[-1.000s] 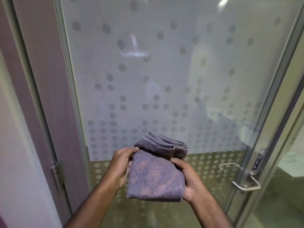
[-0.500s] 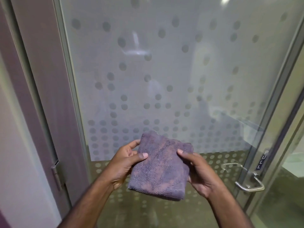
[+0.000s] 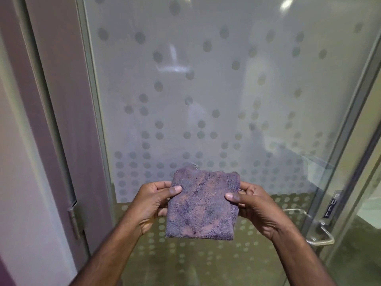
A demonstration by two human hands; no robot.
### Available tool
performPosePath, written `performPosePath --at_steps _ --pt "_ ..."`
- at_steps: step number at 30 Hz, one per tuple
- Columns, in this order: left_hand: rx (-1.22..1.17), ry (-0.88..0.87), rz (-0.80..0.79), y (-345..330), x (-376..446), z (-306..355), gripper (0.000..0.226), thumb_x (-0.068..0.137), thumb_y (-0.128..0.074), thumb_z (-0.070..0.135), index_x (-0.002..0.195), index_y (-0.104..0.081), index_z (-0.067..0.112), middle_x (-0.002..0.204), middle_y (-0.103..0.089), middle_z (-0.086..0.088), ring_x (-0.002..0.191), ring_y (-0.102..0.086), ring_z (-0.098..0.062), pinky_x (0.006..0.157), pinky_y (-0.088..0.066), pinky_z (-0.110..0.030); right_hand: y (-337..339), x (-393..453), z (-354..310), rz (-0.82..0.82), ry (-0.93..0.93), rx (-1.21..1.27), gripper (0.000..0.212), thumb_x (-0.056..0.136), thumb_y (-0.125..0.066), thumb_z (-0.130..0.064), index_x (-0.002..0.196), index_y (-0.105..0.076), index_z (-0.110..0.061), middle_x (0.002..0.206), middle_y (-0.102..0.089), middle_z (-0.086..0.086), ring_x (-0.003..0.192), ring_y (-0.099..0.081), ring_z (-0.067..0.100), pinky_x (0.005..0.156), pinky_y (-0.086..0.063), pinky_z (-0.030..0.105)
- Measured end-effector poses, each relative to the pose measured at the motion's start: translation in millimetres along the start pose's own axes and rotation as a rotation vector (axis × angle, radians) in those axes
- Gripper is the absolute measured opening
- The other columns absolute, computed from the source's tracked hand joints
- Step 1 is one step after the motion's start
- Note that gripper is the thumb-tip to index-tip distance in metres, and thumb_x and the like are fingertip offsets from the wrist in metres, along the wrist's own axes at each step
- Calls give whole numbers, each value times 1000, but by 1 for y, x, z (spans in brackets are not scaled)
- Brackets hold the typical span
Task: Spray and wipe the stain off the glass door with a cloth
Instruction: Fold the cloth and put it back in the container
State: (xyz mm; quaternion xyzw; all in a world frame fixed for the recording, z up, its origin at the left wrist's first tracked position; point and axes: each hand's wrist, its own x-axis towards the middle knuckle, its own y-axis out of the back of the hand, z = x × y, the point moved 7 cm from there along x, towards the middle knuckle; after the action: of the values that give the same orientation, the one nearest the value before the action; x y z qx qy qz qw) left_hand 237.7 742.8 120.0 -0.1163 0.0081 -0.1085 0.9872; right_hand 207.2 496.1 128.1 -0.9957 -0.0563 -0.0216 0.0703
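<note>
- In front of the glass door (image 3: 206, 79), I now hold the cloth (image 3: 201, 205) flat and squared between both hands; 1 second ago its top was bunched into loose folds, and half a second ago it was tilted with my right thumb laid across its upper corner.
- My left hand (image 3: 152, 205) has shifted to the cloth's left edge, and my right hand (image 3: 257, 209) has moved out to its right edge, so the 2 hands now mirror each other.
- The cloth is a folded purple square with rusty orange blotches on the side facing me, held up in the air short of the glass; I cannot tell whether it touches the pane.
- The frosted, dotted glass above the cloth is open surface, framed by a metal edge on the left and another on the right.
- A hinge (image 3: 74, 219) sits on the door frame well left of my left forearm.
- The metal door handle (image 3: 317, 234) and a PULL label (image 3: 333, 205) lie just right of my right wrist, near but apart from it.
- My left fingers are closed on the cloth, thumb on the front and the others curled behind.
- My right fingers pinch the other edge the same way, thumb flat on the front.
</note>
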Motion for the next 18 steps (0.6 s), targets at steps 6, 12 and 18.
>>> performPosePath --at_steps 6,12,18 --pt "14 -242 -46 -11 -13 62 36 85 -75 10 120 -68 3 87 -81 -2 63 -72 -7 48 -53 -17 -18 -15 -62 -8 328 -92 51 75 -79 -7 125 -73 -11 113 -80 13 92 -78 19 72 -62 29" --pt "16 -774 -204 -26 -66 152 20 68 -72 5 84 -77 18 110 -77 -21 99 -75 -28 70 -64 -37 -43 -75 -142 -76 892 -86 8 76 -85 -14 83 -83 -17 105 -80 11 98 -77 25 80 -63 32" --pt "-165 -433 -71 -27 -42 109 31 74 -82 19 105 -77 21 101 -79 -6 86 -61 -27 69 -49 -33 -33 -59 -133 67 890 -180 33 75 -74 11 63 -76 -20 109 -76 10 107 -71 23 81 -59 30"
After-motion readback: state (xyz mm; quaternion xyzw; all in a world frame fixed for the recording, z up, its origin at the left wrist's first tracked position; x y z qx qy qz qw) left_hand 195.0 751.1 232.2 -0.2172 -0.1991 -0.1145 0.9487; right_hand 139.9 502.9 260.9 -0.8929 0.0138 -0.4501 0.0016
